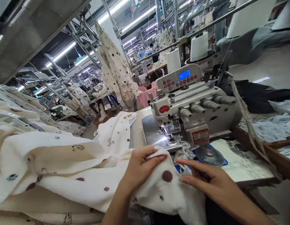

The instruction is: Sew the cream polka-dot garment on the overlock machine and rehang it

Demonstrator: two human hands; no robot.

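Head view, only one given.

Cream fabric (93, 175) with dark dots is being held at the desk (243, 168) front, bunched across the lower left and draped over the near edge. Its leading corner is being kept just short of the presser foot (169, 131) of the overlock machine (194, 109), probably so the edge is lined up with the needle area.

Left hand (139, 168) is being curled over that corner: thumb on top, fingers closed round the fold, fabric pinched. The grip looks meant to keep the layers stacked flat.

Right hand (206, 181) is being held open, fingers extended and flat, tips resting at or just beside the fabric's right edge; contact cannot be told for certain. Nothing is being gripped by it. It seems to be steadying or smoothing the edge.

A clear round disc (209, 154) on a blue patch is lying just beyond the right hand, beside the machine base. Thread trimmings are being collected in a tangle under the foot.

Two white thread cones (198, 47) are standing behind the machine, above the control panel (180, 78), threads being led up to a rail. More spotted garments (114, 68) are hanging on overhead racks at left and rear. A wooden tray (273, 147) with papers is sitting at far right.
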